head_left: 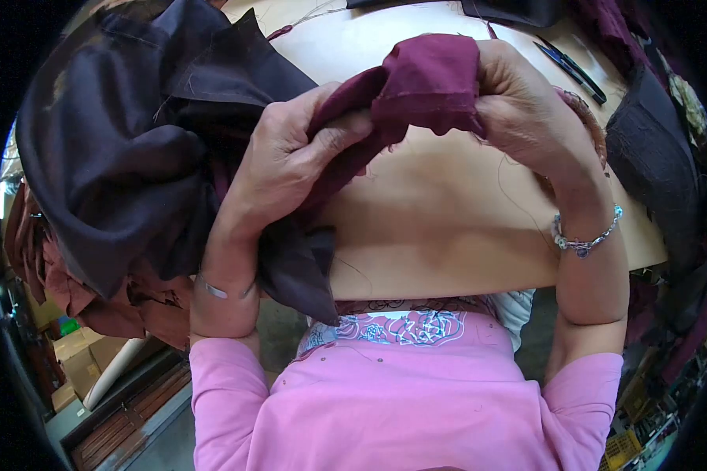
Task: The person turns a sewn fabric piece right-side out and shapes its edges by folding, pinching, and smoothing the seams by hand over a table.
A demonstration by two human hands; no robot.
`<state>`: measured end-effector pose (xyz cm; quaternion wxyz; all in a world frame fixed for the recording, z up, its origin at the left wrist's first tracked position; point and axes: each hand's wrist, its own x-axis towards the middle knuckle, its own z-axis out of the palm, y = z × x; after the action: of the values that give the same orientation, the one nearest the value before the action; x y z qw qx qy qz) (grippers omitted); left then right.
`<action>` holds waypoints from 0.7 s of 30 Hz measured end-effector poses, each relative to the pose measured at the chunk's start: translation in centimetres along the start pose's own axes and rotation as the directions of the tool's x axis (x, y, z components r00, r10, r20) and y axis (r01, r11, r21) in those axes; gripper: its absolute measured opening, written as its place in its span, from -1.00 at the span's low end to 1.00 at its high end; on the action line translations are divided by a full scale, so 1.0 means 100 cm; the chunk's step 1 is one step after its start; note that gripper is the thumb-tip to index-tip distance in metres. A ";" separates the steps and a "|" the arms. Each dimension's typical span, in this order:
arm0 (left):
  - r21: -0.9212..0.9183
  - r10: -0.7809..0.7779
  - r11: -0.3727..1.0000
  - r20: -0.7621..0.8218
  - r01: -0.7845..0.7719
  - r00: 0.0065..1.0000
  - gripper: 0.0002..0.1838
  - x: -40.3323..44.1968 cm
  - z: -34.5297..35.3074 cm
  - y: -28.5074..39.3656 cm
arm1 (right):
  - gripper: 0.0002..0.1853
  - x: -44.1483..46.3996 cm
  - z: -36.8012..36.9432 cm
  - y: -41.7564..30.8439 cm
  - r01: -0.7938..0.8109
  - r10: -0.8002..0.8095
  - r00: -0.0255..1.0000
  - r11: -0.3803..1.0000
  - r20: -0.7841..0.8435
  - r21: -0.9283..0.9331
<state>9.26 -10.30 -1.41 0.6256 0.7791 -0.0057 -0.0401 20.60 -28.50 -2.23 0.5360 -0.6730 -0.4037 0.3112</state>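
Raised over the table, a maroon piece of cloth (432, 78) is stretched between my two hands, with a seam or fold along its lower edge. My left hand (302, 149) pinches its left part between thumb and fingers. At the cloth's right end, my right hand (518, 98) grips it with curled fingers, partly hidden behind the cloth. Dark fabric (126, 149) lies heaped beside my left hand, and a dark corner of cloth (298, 263) hangs over the table's front edge below that wrist.
On the pale tabletop (448, 228), small dark-handled snips (569, 69) lie at the back right. More dark cloth (656, 149) covers the right side. Reddish-brown fabric (94, 290) hangs at the left, above cardboard boxes (82, 357). Loose threads lie on the table.
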 end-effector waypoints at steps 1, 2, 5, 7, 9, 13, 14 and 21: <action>0.042 0.054 0.998 -0.004 -0.054 0.999 -0.76 0.001 0.002 -0.004 | -0.88 0.001 0.012 0.002 0.100 -0.092 0.993 0.989 -0.071 0.110; 0.084 0.108 0.991 -0.005 -0.107 0.994 -0.76 0.002 0.003 -0.007 | -0.88 0.002 0.014 0.005 0.115 -0.105 0.990 0.988 -0.096 0.105; 0.078 -0.024 0.997 0.004 0.024 1.000 -0.69 0.002 0.000 -0.001 | -0.88 0.003 0.010 0.012 0.062 -0.056 0.994 0.996 -0.092 0.066; 0.044 -0.077 0.996 -0.003 0.077 0.997 -0.65 0.002 0.000 0.000 | -0.87 0.001 -0.005 0.018 -0.099 0.100 0.995 0.995 0.014 -0.009; 0.018 -0.033 0.999 -0.035 0.034 0.999 -0.60 0.002 0.001 -0.003 | -0.89 0.001 0.001 0.016 -0.018 0.019 1.000 0.999 -0.013 0.026; -0.063 -0.025 0.998 -0.027 0.024 0.999 -0.61 0.003 -0.001 0.000 | -0.90 0.004 0.011 0.017 0.068 -0.067 0.996 0.997 -0.061 0.022; -0.040 0.006 0.999 -0.045 -0.007 0.999 -0.63 0.003 0.005 -0.005 | -0.90 0.001 0.013 0.016 0.055 -0.054 0.996 0.998 -0.071 0.007; 0.129 0.129 0.982 0.070 -0.138 0.989 -0.70 0.003 -0.003 -0.008 | -0.93 0.008 0.024 0.008 0.129 -0.134 0.981 0.991 -0.138 -0.045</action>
<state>9.55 -9.86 -2.18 0.5730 0.8154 -0.0798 -0.0213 19.13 -26.74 -3.51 0.5706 -0.6744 -0.4140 0.2196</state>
